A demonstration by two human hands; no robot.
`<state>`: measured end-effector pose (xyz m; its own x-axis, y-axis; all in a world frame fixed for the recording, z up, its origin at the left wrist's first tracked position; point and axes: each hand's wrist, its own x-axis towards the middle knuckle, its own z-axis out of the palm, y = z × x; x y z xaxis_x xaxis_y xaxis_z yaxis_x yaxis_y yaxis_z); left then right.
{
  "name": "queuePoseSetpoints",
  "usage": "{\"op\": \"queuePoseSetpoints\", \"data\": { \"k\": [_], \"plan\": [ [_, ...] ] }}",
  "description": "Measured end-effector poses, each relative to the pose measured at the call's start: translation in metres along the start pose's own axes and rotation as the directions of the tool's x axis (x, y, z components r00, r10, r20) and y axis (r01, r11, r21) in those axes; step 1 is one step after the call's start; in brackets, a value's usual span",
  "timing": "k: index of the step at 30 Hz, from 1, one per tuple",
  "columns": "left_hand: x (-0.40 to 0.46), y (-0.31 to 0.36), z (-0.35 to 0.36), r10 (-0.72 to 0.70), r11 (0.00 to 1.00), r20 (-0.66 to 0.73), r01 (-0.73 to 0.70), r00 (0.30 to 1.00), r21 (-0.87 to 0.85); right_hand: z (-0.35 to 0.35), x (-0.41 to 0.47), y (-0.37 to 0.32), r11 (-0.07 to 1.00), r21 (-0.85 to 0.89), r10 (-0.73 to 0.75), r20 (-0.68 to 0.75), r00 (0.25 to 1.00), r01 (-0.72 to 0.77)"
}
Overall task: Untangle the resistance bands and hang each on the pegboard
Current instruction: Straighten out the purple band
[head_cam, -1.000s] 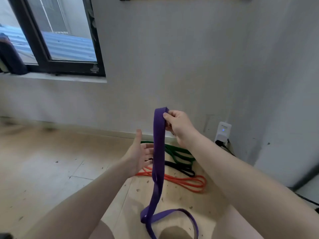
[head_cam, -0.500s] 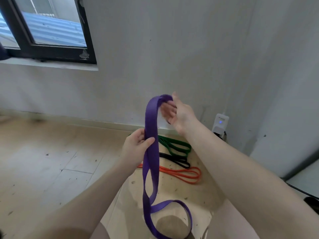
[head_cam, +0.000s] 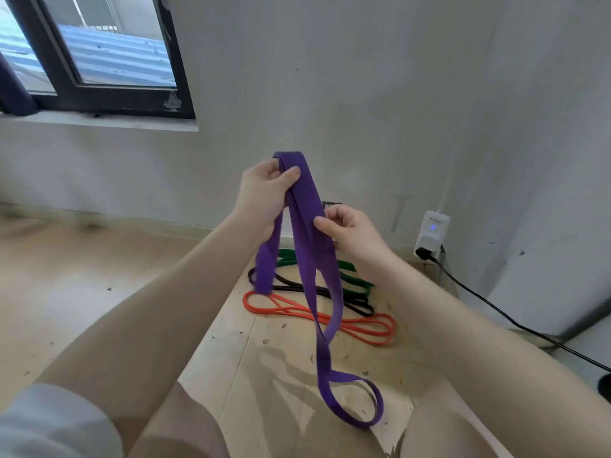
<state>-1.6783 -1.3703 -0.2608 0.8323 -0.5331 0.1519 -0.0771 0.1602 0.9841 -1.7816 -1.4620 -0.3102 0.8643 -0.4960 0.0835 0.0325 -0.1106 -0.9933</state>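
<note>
The left hand (head_cam: 264, 193) grips the purple band's (head_cam: 310, 226) top fold; the right hand (head_cam: 350, 229) pinches one strand just below; the band hangs downward.

Place: a bare room in a home or flat, seemingly used for exercise.
Floor: pale wood-look floor (head_cam: 82, 292), scuffed and speckled with debris.
Walls: plain grey-white wall (head_cam: 363, 94), marked and unfurnished.
Far left: dark-framed window (head_cam: 109, 61) over a sill, a corrugated roof outside.
Far right: white plug-in adapter (head_cam: 431, 233), blue light, black cable (head_cam: 512, 322) trailing right.
Gear: resistance bands (head_cam: 317, 305) on the floor by the wall.
</note>
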Motion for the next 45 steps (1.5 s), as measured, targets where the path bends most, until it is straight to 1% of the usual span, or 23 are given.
{"op": "queuePoseSetpoints", "data": {
  "k": [1, 3, 4, 5, 7, 9, 10, 12, 14, 16, 18, 21, 24, 28, 31, 33, 35, 37, 39, 41, 43, 45],
  "plan": [
    [0.003, 0.008, 0.0, 0.012, 1.0, 0.011, -0.012, 1.0, -0.007, -0.005, 0.003, -0.009, 0.999, 0.051, 0.002, 0.071, 0.997, -0.006],
    [0.007, 0.023, 0.005, 0.037, 0.999, 0.046, -0.036, 0.998, -0.017, -0.012, 0.006, -0.025, 0.996, 0.084, -0.005, 0.211, 0.977, -0.013],
    [0.009, 0.03, 0.008, 0.059, 0.998, 0.072, -0.057, 0.996, -0.028, -0.013, 0.007, -0.031, 0.995, 0.101, -0.01, 0.25, 0.968, -0.016],
    [0.01, 0.038, 0.011, 0.09, 0.996, 0.092, -0.087, 0.992, -0.035, -0.014, 0.006, -0.036, 0.99, 0.136, -0.008, 0.258, 0.966, -0.028],
    [0.011, 0.051, 0.015, 0.133, 0.99, 0.112, -0.128, 0.985, -0.052, -0.015, 0.007, -0.047, 0.973, 0.229, -0.01, 0.176, 0.984, -0.032],
    [0.012, 0.055, 0.018, 0.095, 0.995, 0.121, -0.092, 0.988, -0.03, -0.016, 0.009, -0.06, 0.968, 0.251, -0.015, 0.051, 0.999, 0.002],
    [0.012, 0.052, 0.019, 0.039, 0.999, 0.121, -0.04, 0.992, 0.007, -0.016, 0.01, -0.066, 0.963, 0.271, -0.011, -0.002, 1.0, 0.011],
    [0.005, 0.036, 0.019, -0.104, 0.993, 0.101, 0.097, 0.99, 0.07, -0.015, 0.013, -0.077, 0.931, 0.366, 0.036, -0.107, 0.994, 0.006],
    [-0.012, 0.015, 0.017, -0.183, 0.98, 0.107, 0.173, 0.977, 0.094, -0.015, 0.017, -0.085, 0.888, 0.46, 0.103, -0.181, 0.978, -0.009],
    [-0.028, -0.003, 0.015, -0.157, 0.985, 0.15, 0.143, 0.976, 0.099, -0.013, 0.02, -0.088, 0.861, 0.507, 0.161, -0.229, 0.96, -0.023],
    [-0.036, -0.014, 0.012, -0.067, 0.992, 0.184, 0.046, 0.981, 0.114, -0.011, 0.023, -0.082, 0.85, 0.526, 0.195, -0.247, 0.949, -0.038],
    [-0.035, -0.018, 0.01, 0.046, 0.989, 0.169, -0.069, 0.985, 0.131, -0.007, 0.023, -0.069, 0.825, 0.56, 0.226, -0.217, 0.95, -0.068],
    [-0.032, -0.017, 0.007, 0.089, 0.983, 0.13, -0.108, 0.988, 0.149, -0.004, 0.022, -0.065, 0.782, 0.621, 0.201, -0.168, 0.965, -0.055],
    [-0.027, -0.014, 0.003, 0.095, 0.991, 0.098, -0.103, 0.991, 0.087, -0.001, 0.022, -0.067, 0.799, 0.601, 0.116, -0.095, 0.989, -0.037],
    [-0.025, -0.013, 0.003, 0.085, 0.989, 0.114, -0.098, 0.99, 0.114, 0.0, 0.02, -0.069, 0.828, 0.56, 0.101, -0.115, 0.988, -0.019],
    [-0.026, -0.012, 0.005, 0.072, 0.988, 0.138, -0.09, 0.988, 0.129, -0.001, 0.019, -0.066, 0.815, 0.58, 0.111, -0.125, 0.986, -0.019],
    [-0.029, -0.012, 0.008, 0.065, 0.984, 0.174, -0.092, 0.983, 0.153, -0.002, 0.018, -0.061, 0.788, 0.615, 0.122, -0.137, 0.983, -0.012],
    [-0.03, -0.015, 0.01, 0.077, 0.969, 0.194, -0.119, 0.978, 0.218, -0.002, 0.017, -0.057, 0.764, 0.646, 0.126, -0.145, 0.981, -0.003],
    [-0.029, -0.019, 0.013, 0.103, 0.942, 0.15, -0.145, 0.983, 0.304, 0.0, 0.016, -0.055, 0.76, 0.65, 0.122, -0.156, 0.98, 0.009],
    [-0.029, -0.019, 0.017, 0.138, 0.933, 0.114, -0.168, 0.984, 0.319, -0.001, 0.017, -0.051, 0.77, 0.637, 0.112, -0.194, 0.975, 0.039],
    [-0.027, -0.016, 0.023, 0.147, 0.943, 0.114, -0.174, 0.983, 0.285, -0.006, 0.016, -0.042, 0.847, 0.528, 0.088, -0.257, 0.962, 0.063],
    [-0.024, -0.01, 0.029, 0.117, 0.971, 0.095, -0.134, 0.989, 0.198, -0.01, 0.009, -0.024, 0.933, 0.358, 0.074, -0.25, 0.966, 0.021]
  ]
}}
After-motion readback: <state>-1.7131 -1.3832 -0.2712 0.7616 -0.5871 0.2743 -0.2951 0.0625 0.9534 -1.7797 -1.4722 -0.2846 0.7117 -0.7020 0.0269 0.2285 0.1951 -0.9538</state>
